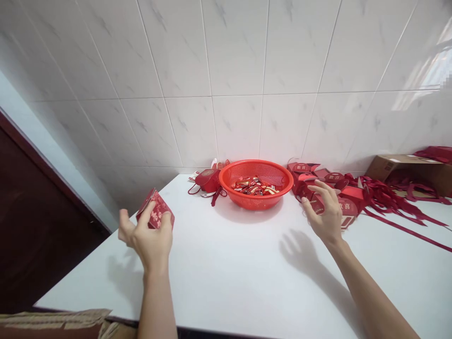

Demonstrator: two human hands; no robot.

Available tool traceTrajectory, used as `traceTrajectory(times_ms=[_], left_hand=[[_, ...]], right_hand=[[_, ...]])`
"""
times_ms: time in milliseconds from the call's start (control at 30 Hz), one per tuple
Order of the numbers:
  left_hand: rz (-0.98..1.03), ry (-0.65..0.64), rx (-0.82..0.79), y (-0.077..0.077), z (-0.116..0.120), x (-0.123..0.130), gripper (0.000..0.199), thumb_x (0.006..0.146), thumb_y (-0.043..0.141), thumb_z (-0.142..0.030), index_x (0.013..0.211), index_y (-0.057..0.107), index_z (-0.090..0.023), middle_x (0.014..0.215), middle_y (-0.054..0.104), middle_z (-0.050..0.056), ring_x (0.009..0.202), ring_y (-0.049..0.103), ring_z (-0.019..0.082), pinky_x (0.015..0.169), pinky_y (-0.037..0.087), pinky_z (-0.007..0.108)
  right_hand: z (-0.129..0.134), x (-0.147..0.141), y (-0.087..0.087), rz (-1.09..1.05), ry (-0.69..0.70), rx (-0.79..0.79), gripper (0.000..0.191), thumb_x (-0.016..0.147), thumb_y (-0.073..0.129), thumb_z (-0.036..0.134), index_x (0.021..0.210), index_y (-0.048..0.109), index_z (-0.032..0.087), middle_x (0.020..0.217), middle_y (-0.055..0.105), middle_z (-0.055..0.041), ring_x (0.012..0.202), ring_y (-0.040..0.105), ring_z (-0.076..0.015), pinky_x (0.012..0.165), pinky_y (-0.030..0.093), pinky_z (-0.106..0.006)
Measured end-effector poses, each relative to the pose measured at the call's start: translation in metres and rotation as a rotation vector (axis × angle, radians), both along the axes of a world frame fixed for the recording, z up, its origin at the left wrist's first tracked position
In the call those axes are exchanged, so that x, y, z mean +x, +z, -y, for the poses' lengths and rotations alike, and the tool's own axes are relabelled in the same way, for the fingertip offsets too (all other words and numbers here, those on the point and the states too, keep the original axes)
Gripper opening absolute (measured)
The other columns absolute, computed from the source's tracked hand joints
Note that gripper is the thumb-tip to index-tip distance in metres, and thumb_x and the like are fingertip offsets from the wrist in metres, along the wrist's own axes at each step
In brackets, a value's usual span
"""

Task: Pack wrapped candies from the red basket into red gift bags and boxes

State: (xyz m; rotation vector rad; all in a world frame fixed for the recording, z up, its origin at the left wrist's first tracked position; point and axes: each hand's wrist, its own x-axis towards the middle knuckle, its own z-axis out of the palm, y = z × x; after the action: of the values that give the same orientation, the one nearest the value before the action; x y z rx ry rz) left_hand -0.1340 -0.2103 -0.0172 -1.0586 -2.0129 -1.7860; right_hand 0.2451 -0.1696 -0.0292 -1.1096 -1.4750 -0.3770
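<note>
My left hand (150,233) grips a small red paper gift box (159,210) with pale printing, held above the left part of the white table. My right hand (325,212) is raised with its fingers apart and nothing in them. Just behind it lies a pile of red gift boxes (348,200), partly hidden by the hand. Between the two hands, farther back, stands a red plastic colander (256,202). Wrapped candies (252,186) in red and gold lie inside it.
Left of the colander sits a red box with a cord (207,180). Dark red ribbons (391,200) trail across the right side, near an open cardboard box (384,165). A tiled wall (236,127) backs the white table (226,282). Brown cardboard (52,325) is at the lower left.
</note>
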Motion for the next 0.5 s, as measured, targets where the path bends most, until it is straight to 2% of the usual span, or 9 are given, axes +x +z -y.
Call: traceTrajectory(times_ms=[100, 233, 300, 367, 433, 500], left_hand=[[0.079, -0.059, -0.015, 0.0, -0.006, -0.009, 0.043, 0.074, 0.066, -0.026, 0.115, 0.07, -0.016, 0.14, 0.056, 0.016, 0.133, 0.047, 0.039, 0.114, 0.034, 0.052], [0.273, -0.171, 0.13, -0.001, -0.012, -0.003, 0.047, 0.072, 0.067, -0.035, 0.114, 0.071, -0.014, 0.118, 0.069, 0.013, 0.114, 0.062, 0.033, 0.104, 0.047, 0.046], [0.438, -0.298, 0.206, 0.0, -0.012, 0.01, 0.051, 0.067, 0.072, -0.039, 0.11, 0.072, -0.012, 0.107, 0.072, 0.011, 0.101, 0.066, 0.029, 0.094, 0.053, 0.043], [0.564, -0.454, 0.2, 0.003, -0.01, 0.028, 0.051, 0.06, 0.077, -0.039, 0.104, 0.074, -0.012, 0.096, 0.074, 0.009, 0.09, 0.068, 0.026, 0.084, 0.056, 0.039], [0.626, -0.655, 0.108, 0.007, -0.007, 0.049, 0.048, 0.056, 0.081, -0.037, 0.097, 0.076, -0.012, 0.09, 0.074, 0.008, 0.084, 0.068, 0.024, 0.078, 0.056, 0.036], [0.638, -0.869, -0.012, 0.012, -0.004, 0.07, 0.044, 0.056, 0.083, -0.035, 0.094, 0.077, -0.014, 0.093, 0.075, 0.009, 0.087, 0.069, 0.025, 0.078, 0.055, 0.034]], right_hand=[[0.001, -0.008, -0.004, 0.028, 0.043, -0.028, 0.024, 0.089, 0.059, 0.032, 0.11, 0.062, 0.02, 0.126, 0.063, -0.0152, 0.116, 0.06, -0.0307, 0.095, 0.051, -0.049], [0.002, -0.019, -0.008, 0.034, 0.136, -0.084, 0.023, 0.09, 0.058, 0.028, 0.113, 0.061, 0.022, 0.125, 0.062, -0.0146, 0.116, 0.06, -0.0298, 0.092, 0.053, -0.047], [0.005, -0.027, -0.01, 0.036, 0.214, -0.109, 0.024, 0.091, 0.058, 0.027, 0.115, 0.061, 0.022, 0.125, 0.061, -0.0143, 0.112, 0.062, -0.0289, 0.088, 0.055, -0.045], [0.008, -0.037, -0.012, 0.052, 0.312, -0.144, 0.028, 0.093, 0.057, 0.026, 0.121, 0.059, 0.023, 0.126, 0.06, -0.0139, 0.106, 0.064, -0.0267, 0.084, 0.057, -0.042], [0.013, -0.047, -0.013, 0.082, 0.422, -0.187, 0.039, 0.095, 0.056, 0.026, 0.134, 0.052, 0.026, 0.13, 0.058, -0.0138, 0.104, 0.064, -0.0246, 0.083, 0.057, -0.04], [0.019, -0.055, -0.015, 0.124, 0.53, -0.22, 0.055, 0.096, 0.055, 0.027, 0.148, 0.038, 0.028, 0.139, 0.052, -0.0139, 0.11, 0.062, -0.0244, 0.089, 0.056, -0.04]])
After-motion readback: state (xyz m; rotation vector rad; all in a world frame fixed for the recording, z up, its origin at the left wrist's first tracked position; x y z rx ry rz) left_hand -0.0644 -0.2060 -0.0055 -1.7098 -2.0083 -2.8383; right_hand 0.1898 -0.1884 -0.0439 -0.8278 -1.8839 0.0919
